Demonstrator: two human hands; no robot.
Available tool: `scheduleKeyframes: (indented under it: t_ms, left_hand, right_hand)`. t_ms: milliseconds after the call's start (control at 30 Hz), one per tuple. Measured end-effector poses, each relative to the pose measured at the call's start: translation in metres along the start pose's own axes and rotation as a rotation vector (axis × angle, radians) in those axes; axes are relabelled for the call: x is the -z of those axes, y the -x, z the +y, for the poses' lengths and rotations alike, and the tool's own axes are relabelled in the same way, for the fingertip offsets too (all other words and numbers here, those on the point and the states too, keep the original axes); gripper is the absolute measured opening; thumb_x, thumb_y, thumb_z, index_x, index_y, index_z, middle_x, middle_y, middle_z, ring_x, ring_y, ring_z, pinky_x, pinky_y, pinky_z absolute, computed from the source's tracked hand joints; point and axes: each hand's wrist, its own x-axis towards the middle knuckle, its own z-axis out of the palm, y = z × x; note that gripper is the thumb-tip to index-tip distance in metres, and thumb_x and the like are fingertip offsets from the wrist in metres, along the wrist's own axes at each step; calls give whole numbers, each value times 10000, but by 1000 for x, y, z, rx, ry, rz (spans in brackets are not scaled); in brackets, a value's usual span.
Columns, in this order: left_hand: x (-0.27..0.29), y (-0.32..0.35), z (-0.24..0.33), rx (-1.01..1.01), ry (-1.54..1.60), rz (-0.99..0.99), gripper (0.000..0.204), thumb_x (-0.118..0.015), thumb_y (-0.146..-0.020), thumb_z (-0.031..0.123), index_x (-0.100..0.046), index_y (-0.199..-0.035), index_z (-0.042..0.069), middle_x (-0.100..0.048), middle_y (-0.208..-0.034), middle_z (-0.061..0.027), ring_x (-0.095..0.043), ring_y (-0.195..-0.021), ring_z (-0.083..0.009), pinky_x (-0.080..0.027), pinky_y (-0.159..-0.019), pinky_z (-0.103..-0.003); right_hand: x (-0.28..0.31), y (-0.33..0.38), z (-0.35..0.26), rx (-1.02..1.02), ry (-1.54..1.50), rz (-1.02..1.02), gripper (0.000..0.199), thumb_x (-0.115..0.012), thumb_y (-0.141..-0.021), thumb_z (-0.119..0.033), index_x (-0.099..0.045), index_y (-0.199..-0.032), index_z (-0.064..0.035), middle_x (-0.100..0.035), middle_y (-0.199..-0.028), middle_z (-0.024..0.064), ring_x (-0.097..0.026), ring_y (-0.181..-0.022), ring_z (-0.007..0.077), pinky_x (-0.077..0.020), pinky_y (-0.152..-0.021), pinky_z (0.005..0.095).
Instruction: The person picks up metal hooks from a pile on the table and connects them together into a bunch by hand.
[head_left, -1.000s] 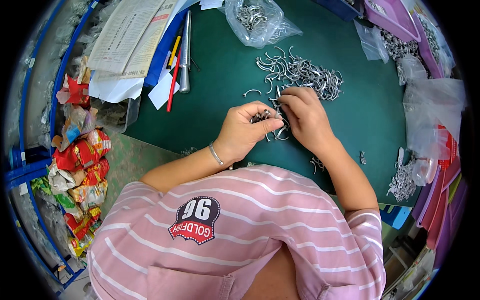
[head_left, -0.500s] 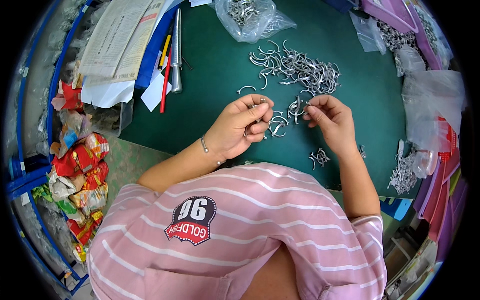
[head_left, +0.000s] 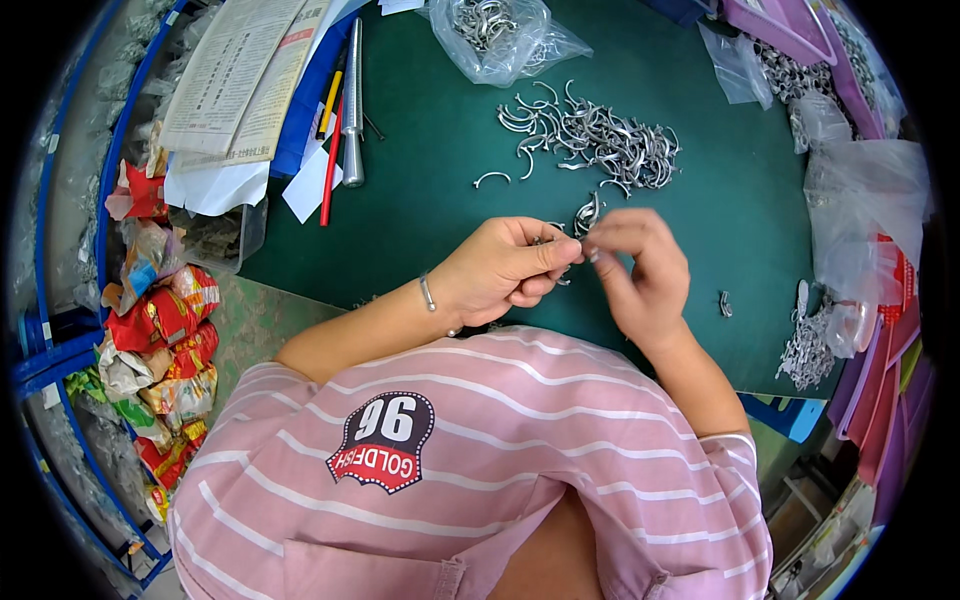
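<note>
Both hands' fingers [head_left: 560, 250] pinch, seemingly, one metal hook [head_left: 588, 215].

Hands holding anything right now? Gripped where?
Both hands, left hand and right hand, pinch a small curved silver metal piece between their fingertips; the exact grip spot is hidden.

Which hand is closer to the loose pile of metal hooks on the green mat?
Right. The right hand sits just below the pile of metal hooks; the left hand lies farther down-left of it.
</note>
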Motion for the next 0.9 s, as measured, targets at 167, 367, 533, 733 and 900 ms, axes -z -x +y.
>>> scheduleKeyframes:
  t_ms: [167,367,533,733,900]
  left_hand:
    - [1,-1,-6,-160,-151,85,111,-626,-830,80,-600,-898,-4,-522,-736,-16,-408,-524,-49,-289,-427,-181]
    - [-1,1,-5,-453,-569,224,125,-625,-819,49,-605,-929,-8,-540,-722,-17,-409,-526,-44,-299,-448,-181]
    - [4,5,-3,-326,-228,164,120,-567,-860,72,-579,-943,-15,-532,-764,-29,-400,-543,-47,-307,-458,-179]
    - [14,8,4,-303,60,41,104,-481,-895,95,-523,-915,2,-501,-819,-55,-412,-580,-63,-315,-457,-170]
    - [7,8,5,-283,63,59,68,-480,-871,45,-526,-911,14,-497,-795,-50,-410,-573,-61,-301,-436,-169]
  right_hand:
    - [-4,0,-5,136,-4,-11,206,-617,-670,110,-564,-829,-10,-591,-822,120,-584,-719,258,-466,-617,319]
    - [-1,-2,19,-190,424,-108,171,-611,-736,-6,-563,-898,-23,-567,-820,113,-552,-754,290,-458,-655,363]
    - [-4,0,23,-188,364,-196,155,-622,-720,-8,-586,-869,-30,-575,-782,103,-549,-747,283,-456,-646,366]
    - [4,-4,24,-276,307,-115,91,-620,-718,-8,-601,-805,-26,-579,-737,103,-551,-730,278,-456,-637,359]
    - [-7,-8,19,-319,511,-260,91,-640,-735,-90,-606,-799,-33,-587,-773,104,-556,-746,272,-460,-649,373]
